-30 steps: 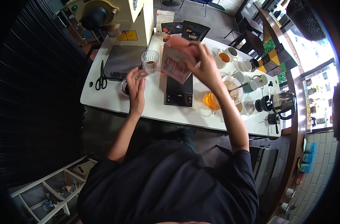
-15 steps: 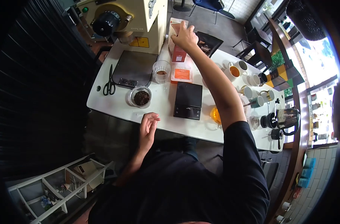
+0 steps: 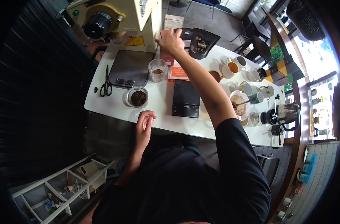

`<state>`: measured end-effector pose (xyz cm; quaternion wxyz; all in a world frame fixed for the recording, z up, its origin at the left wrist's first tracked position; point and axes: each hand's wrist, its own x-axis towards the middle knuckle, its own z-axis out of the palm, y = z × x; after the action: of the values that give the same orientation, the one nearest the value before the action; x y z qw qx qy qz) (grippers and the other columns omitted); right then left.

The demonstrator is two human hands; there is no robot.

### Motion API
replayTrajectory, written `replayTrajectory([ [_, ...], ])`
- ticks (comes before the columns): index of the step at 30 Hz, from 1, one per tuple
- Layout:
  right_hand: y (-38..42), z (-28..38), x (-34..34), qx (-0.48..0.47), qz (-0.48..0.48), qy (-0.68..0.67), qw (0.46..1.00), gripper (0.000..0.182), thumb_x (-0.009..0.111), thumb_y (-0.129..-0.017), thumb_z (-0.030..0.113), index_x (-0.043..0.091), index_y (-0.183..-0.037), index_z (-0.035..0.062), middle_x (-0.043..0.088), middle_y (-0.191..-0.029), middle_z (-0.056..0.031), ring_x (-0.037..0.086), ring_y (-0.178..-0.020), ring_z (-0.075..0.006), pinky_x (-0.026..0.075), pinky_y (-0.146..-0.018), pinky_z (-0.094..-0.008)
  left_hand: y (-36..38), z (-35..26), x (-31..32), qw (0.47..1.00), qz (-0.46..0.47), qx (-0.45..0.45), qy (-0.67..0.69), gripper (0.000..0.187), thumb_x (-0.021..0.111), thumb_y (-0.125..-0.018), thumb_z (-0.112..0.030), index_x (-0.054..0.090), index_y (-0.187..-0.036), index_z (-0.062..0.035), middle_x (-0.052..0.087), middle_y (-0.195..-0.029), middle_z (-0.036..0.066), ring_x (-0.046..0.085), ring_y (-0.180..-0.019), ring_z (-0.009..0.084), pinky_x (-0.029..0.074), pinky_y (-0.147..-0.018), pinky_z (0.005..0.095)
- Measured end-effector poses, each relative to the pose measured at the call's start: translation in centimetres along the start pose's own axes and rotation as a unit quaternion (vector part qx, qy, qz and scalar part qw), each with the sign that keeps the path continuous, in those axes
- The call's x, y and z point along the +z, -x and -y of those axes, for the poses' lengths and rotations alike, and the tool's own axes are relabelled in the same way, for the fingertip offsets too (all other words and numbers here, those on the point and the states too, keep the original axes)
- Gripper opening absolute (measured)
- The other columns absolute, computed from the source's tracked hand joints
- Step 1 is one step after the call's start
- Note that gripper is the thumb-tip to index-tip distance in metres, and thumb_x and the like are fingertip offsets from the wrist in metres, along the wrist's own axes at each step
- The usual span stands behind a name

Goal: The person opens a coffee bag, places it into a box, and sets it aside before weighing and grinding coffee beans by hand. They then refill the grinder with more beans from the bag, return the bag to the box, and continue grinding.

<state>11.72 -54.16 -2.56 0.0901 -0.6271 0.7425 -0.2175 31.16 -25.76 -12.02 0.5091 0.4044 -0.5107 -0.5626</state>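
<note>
My right hand reaches over the back of the table, fingers spread, touching or just above a reddish paper bag; the contact is partly hidden. Beside it, a black pouch with a printed label stands upright. My left hand hovers empty at the table's front edge, its fingers loosely bent and apart from the thumb. Closest to it is a clear cup of dark grounds. A clear ribbed cup with a little brown content sits farther back. Mid-table lies a black flat scale.
Black scissors and a dark platform scale are on the left, below a cream machine. To the right stand several cups, including one of amber liquid, a bowl with a spoon and a metal kettle.
My right hand has shifted left and slightly down over the bags. The black pouch now shows more fully, and the bowl has come out from behind my forearm. My left hand stays nearly still.
</note>
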Motion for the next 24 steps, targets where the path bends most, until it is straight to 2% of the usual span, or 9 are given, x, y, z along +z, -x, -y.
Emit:
replayTrajectory([
  [2,1.0,0.7,-1.9,-0.02,0.02,0.018,0.999,0.058,0.059,-0.09,0.06,0.066,-0.121,0.0115,0.057,-0.128,-0.0106,0.028,-0.141,-0.0367,0.054,-0.092,-0.0494,-0.2,0.2,0.4,1.0,0.01,0.004,0.004,0.014,0.049,-0.102,-0.006,0.055,-0.114,-0.0014,0.056,-0.112,0.005,0.058,-0.099,0.0137,0.046,-0.093,0.0307],
  [3,1.8,1.2,-3.4,-0.013,0.04,0.042,0.998,0.062,0.053,-0.092,0.063,0.068,-0.123,0.012,0.057,-0.13,-0.0091,0.027,-0.142,-0.0364,0.054,-0.092,-0.0489,-0.3,0.3,0.5,1.0,0.019,0.0,0.005,0.014,0.049,-0.102,-0.006,0.055,-0.114,-0.0014,0.056,-0.112,0.005,0.058,-0.099,0.0137,0.046,-0.093,0.0307],
  [5,0.6,0.0,-2.3,-0.087,0.009,0.089,0.992,0.066,0.049,-0.092,0.066,0.069,-0.122,0.0097,0.056,-0.131,-0.0125,0.043,-0.134,-0.0369,0.055,-0.088,-0.047,-0.4,0.2,0.8,1.0,0.024,-0.001,0.003,0.015,0.049,-0.103,-0.009,0.054,-0.114,-0.0017,0.057,-0.113,0.005,0.058,-0.099,0.0136,0.045,-0.09,0.0295],
  [7,2.1,0.9,-5.0,-0.022,-0.026,0.041,0.999,0.068,0.052,-0.091,0.066,0.069,-0.12,0.0069,0.056,-0.129,-0.0183,0.063,-0.113,-0.0377,0.056,-0.083,-0.0458,-0.4,0.2,1.2,0.999,0.043,-0.007,-0.001,0.016,0.049,-0.103,-0.012,0.055,-0.114,-0.0017,0.057,-0.114,0.005,0.059,-0.098,0.0134,0.044,-0.088,0.0289],
  [8,2.5,0.7,-6.4,-0.057,-0.018,0.03,0.998,0.07,0.049,-0.091,0.065,0.066,-0.12,0.0042,0.049,-0.138,-0.0301,0.067,-0.103,-0.044,0.055,-0.084,-0.0506,-0.4,0.6,1.4,0.999,0.046,-0.011,-0.003,0.017,0.049,-0.103,-0.013,0.055,-0.115,-0.0018,0.057,-0.114,0.005,0.059,-0.098,0.0133,0.044,-0.088,0.0291],
  [14,15.4,-1.6,-18.8,-0.22,-0.27,-0.015,0.937,0.038,0.066,-0.087,0.038,0.066,-0.094,0.0012,0.061,-0.092,-0.0172,0.068,-0.073,-0.0349,0.055,-0.062,-0.0419,-1.1,1.1,5.3,0.991,0.129,-0.035,0.02,0.017,0.05,-0.102,-0.011,0.056,-0.114,-0.0004,0.058,-0.112,0.006,0.059,-0.098,0.0136,0.045,-0.09,0.0295],
  [16,20.9,-4.1,-23.4,-0.227,-0.26,-0.073,0.936,0.027,0.069,-0.087,0.031,0.063,-0.089,0.0043,0.058,-0.084,-0.0114,0.064,-0.064,-0.0321,0.051,-0.058,-0.0427,-1.4,1.1,7.2,0.983,0.18,-0.032,0.034,0.016,0.05,-0.101,-0.009,0.056,-0.113,-0.0003,0.058,-0.111,0.006,0.059,-0.099,0.0137,0.045,-0.091,0.0296],
  [20,30.3,-10.5,-28.9,-0.104,-0.206,-0.111,0.967,0.014,0.07,-0.087,0.01,0.061,-0.088,-0.0007,0.051,-0.079,-0.0032,0.045,-0.061,-0.0101,0.036,-0.053,-0.0259,-1.1,-0.3,11.1,0.947,0.321,0.016,0.02,0.016,0.056,-0.094,-0.005,0.057,-0.109,-0.0001,0.058,-0.109,0.008,0.06,-0.097,0.0152,0.047,-0.092,0.03],
  [24,35.4,-19.1,-30.3,0.053,-0.214,-0.105,0.97,0.013,0.065,-0.092,0.01,0.062,-0.088,-0.0016,0.056,-0.08,-0.0022,0.05,-0.066,-0.0075,0.039,-0.056,-0.0233,0.3,-2.3,16.1,0.891,0.45,0.025,0.057,0.023,0.064,-0.091,-0.01,0.058,-0.112,-0.0014,0.059,-0.111,0.01,0.062,-0.1,0.0178,0.049,-0.091,0.0309],
])
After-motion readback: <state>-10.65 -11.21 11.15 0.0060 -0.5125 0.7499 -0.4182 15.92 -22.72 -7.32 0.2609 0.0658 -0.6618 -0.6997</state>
